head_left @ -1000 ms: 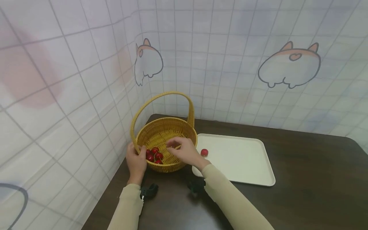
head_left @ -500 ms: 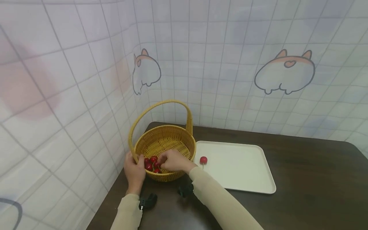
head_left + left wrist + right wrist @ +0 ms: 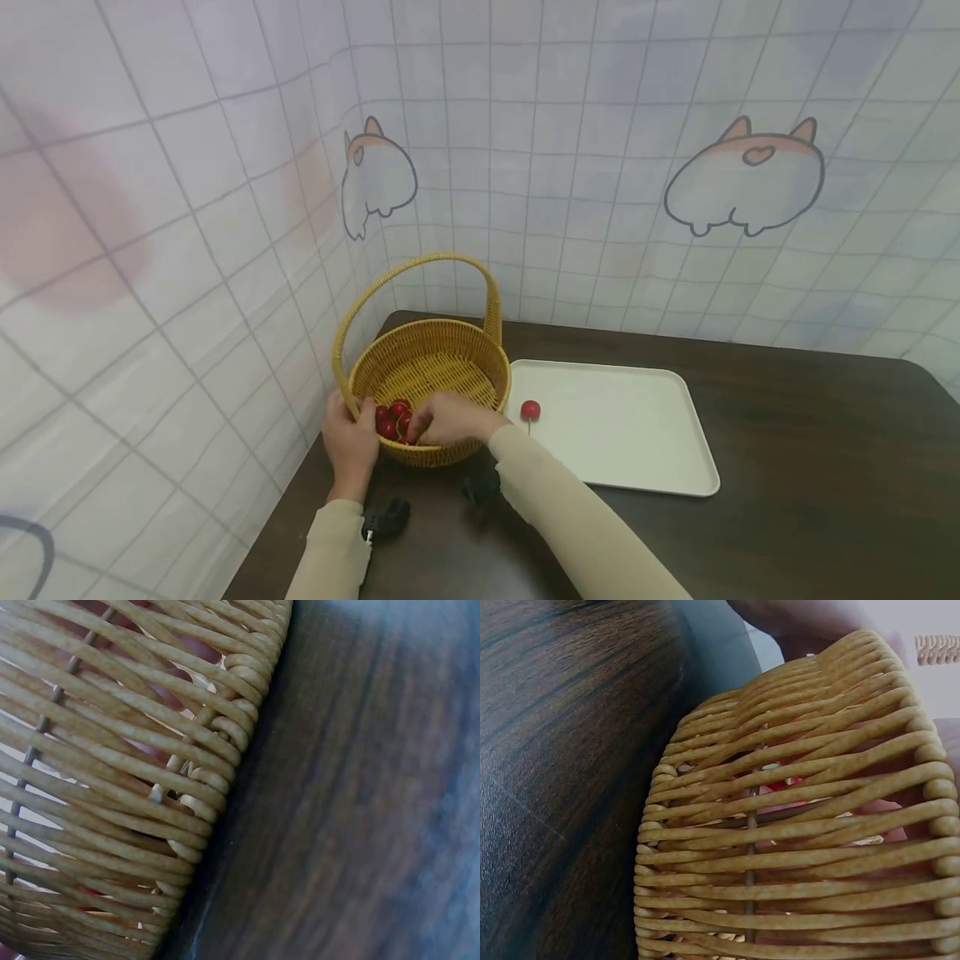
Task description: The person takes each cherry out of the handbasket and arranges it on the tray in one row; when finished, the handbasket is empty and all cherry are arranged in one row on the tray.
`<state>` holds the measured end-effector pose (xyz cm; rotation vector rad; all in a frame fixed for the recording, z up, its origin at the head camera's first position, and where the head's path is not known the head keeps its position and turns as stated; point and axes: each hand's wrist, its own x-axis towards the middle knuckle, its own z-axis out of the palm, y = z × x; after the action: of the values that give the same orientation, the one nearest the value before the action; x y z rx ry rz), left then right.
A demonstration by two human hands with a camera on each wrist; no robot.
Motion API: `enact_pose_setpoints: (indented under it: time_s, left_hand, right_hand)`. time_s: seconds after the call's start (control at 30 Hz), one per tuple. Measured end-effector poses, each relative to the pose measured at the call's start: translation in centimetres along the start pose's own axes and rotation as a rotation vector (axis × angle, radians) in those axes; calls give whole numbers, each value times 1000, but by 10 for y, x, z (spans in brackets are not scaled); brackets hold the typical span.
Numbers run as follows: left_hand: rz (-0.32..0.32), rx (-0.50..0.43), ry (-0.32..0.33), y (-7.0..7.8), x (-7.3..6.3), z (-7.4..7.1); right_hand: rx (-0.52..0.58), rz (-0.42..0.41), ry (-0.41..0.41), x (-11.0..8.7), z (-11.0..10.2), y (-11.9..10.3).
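Several red cherries [image 3: 388, 429]: clustered inside the yellow basket [image 3: 431, 337], along its near-left rim, immediately left of your right fingertips. Your right hand [image 3: 447, 418]: in over the near-right rim, fingers bent down at the cluster; whether they pinch one cannot be told. Your left hand [image 3: 351, 440]: thumb over the left rim, gripping the basket. Nearer by judgement: your right, no wall between. One stemmed cherry [image 3: 530, 409]: just inside the left edge of your white tray [image 3: 622, 425]. Basket position: near the far-left corner of your counter [image 3: 795, 433].
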<state>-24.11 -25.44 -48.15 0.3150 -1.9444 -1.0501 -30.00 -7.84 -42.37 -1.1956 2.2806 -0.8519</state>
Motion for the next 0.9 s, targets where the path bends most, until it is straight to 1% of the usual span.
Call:
enact_pose_setpoints:
  time_s: [0.17,0.33,0.4,0.5,0.67,0.77,0.9]
  left_hand:
    - [13,1,14,1,2,-1]
    - [-3,-5,8,1,0,-1]
    - [-7,-5,7,0,0,0]
    - [-6,-3,7,-1,0,1]
    - [-14,-20,2,0,0,1]
    - [-16,-20,-3,1,1,0]
    - [-22,-1,5,3,1,-1]
  right_hand:
    - [5,-9,-26,4,-2,-1]
    - [13,-26,-94,7,-3,0]
    - [36,-15,-121,7,-3,1]
    - [66,24,-141,6,-2,0]
    - [67,74,-151,5,-2,-1]
    - [50,72,-144,5,-3,-1]
    - [23,55,-103,4,-2,-1]
